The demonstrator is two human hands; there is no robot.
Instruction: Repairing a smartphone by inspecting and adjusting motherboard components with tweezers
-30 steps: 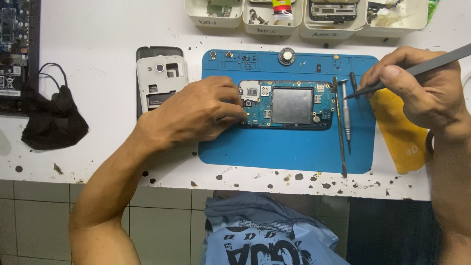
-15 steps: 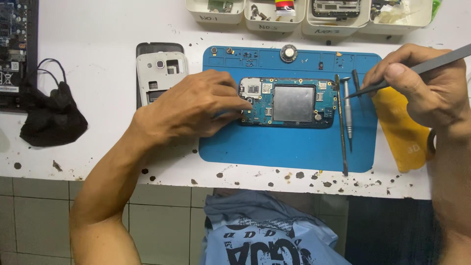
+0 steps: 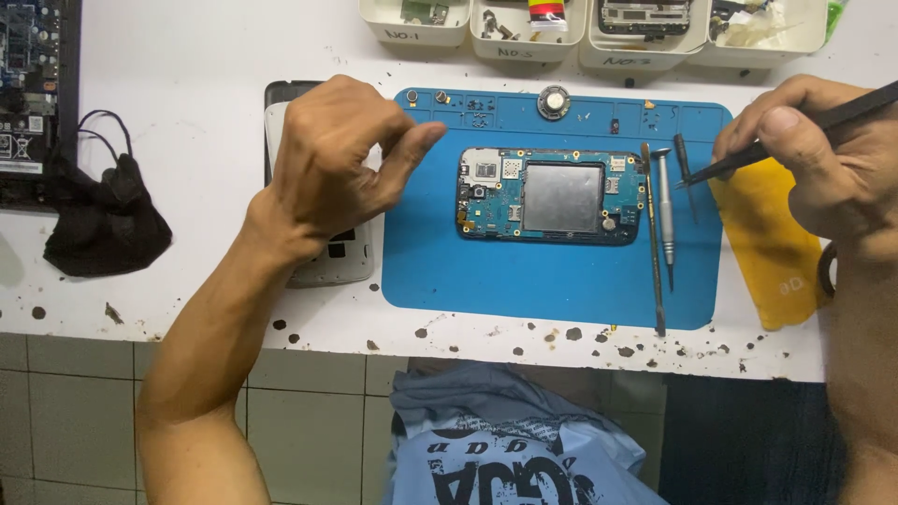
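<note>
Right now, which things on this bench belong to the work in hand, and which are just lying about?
In use:
circuit board
blue mat
tweezers in right hand
left hand, raised
screwdriver

Lying about:
black mask
white bins
yellow pad

Bright, even overhead light fills the scene, and the white worktop (image 3: 187, 84) looks nearly washed out at the far side. Shadows are soft and short beside the left hand (image 3: 337, 159). Focus is sharp throughout, with slight wide-angle bending at the edges.

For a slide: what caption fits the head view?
Left hand lifted beside the phone board; right hand holds tweezers.
</note>
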